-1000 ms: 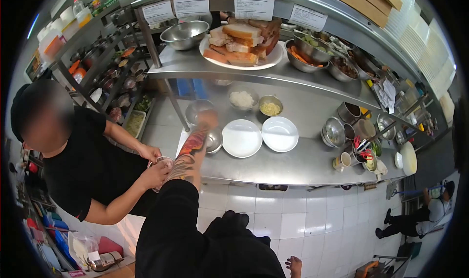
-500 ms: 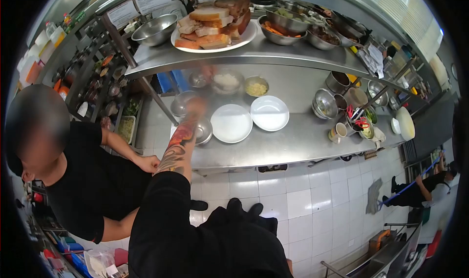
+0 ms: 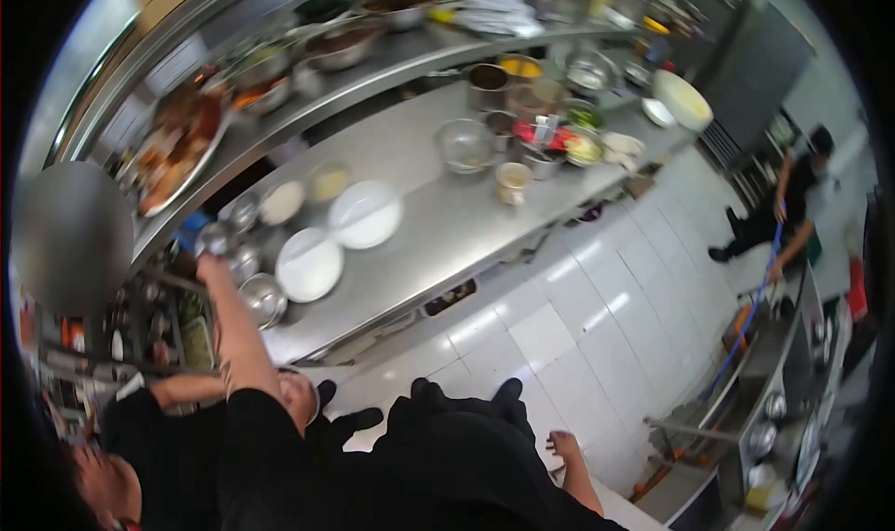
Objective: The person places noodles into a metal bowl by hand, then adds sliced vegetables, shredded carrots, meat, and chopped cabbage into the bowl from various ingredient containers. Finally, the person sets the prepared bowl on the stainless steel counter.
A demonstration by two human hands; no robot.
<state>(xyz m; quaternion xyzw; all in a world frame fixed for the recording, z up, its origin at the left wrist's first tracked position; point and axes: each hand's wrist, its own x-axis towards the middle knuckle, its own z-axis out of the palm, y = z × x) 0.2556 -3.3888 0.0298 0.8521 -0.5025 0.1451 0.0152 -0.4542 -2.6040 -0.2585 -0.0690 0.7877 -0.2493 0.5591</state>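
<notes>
My left hand (image 3: 211, 268) reaches out at the end of a stretched arm, at the near side of a small metal bowl (image 3: 213, 236). Blur smears its fingers, and I cannot tell whether it touches the bowl. Close by are another metal bowl (image 3: 264, 301), a bowl of white food (image 3: 282, 202) and a bowl of pale yellow food (image 3: 329, 182). Two white plates, a nearer one (image 3: 309, 266) and a farther one (image 3: 366, 215), lie side by side on the steel counter (image 3: 410, 251). Low at my right side hangs my right hand (image 3: 562, 444), fingers loosely apart, holding nothing.
Above the counter runs a steel shelf (image 3: 308, 111) with a platter of meat (image 3: 177, 153) and several bowls. Pots and a mug (image 3: 513, 184) stand farther right. A co-worker (image 3: 168, 447) is close on my left; another person (image 3: 792, 195) holds a blue pole at right.
The view has swung right and tilted, so the counter now runs diagonally. My left hand has shifted to the bowls at the counter's left end. My right hand has come into view.
</notes>
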